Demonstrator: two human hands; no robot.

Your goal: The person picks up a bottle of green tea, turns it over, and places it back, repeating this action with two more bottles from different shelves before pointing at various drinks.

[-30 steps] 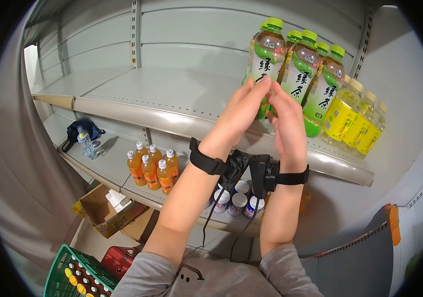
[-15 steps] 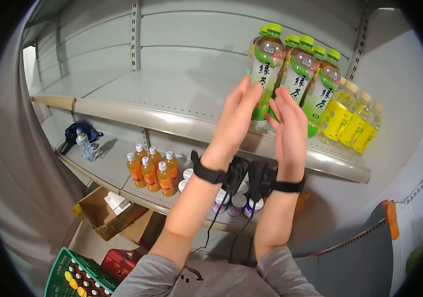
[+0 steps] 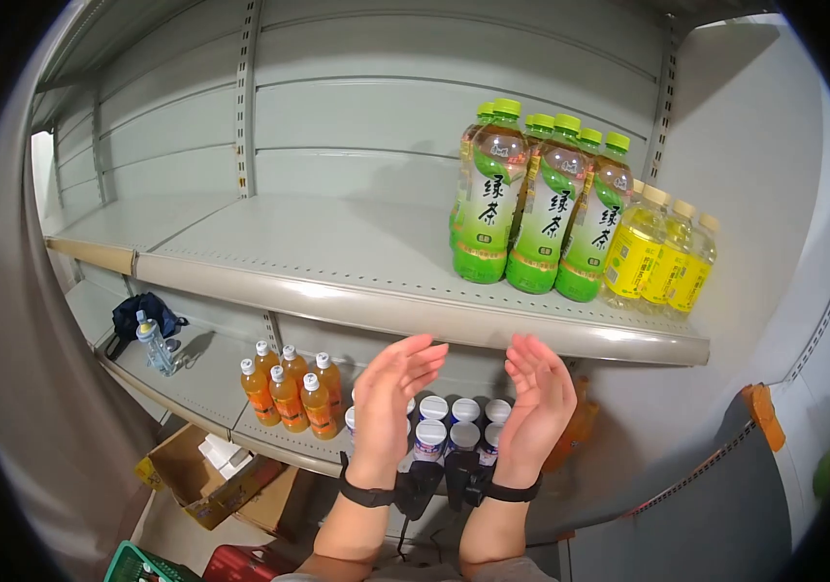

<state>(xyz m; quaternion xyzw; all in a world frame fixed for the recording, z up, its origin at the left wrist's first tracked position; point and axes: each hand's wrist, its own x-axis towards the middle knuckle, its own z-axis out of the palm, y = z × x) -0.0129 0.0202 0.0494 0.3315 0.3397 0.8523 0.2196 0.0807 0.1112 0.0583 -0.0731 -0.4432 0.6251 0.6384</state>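
Straps [image 3: 368,498], black and fastened round both wrists, are nearest to where I stand looking over this person's shoulder. Beyond them rise the left hand [image 3: 383,403] and the right hand [image 3: 538,407], palms turned toward each other and well apart, fingers loosely curved and slightly spread. Both hang in the air in front of the shelving, below the upper shelf's edge, with white-lidded tubs [image 3: 431,437] behind them on the lower shelf [image 3: 199,383]. Down by the floor, a green basket [image 3: 127,564] sits near a red one, and a cardboard box [image 3: 182,472] lies close to the rack. Orange-labelled bottles [image 3: 286,396] stand grouped left of the tubs; farther left are a clear bottle [image 3: 154,343] and a dark bag [image 3: 133,318]. Up on the upper shelf [image 3: 318,238], green-capped bottles [image 3: 490,213] stand upright, three across the front, with yellow-labelled bottles [image 3: 633,262] just beside them on the right.
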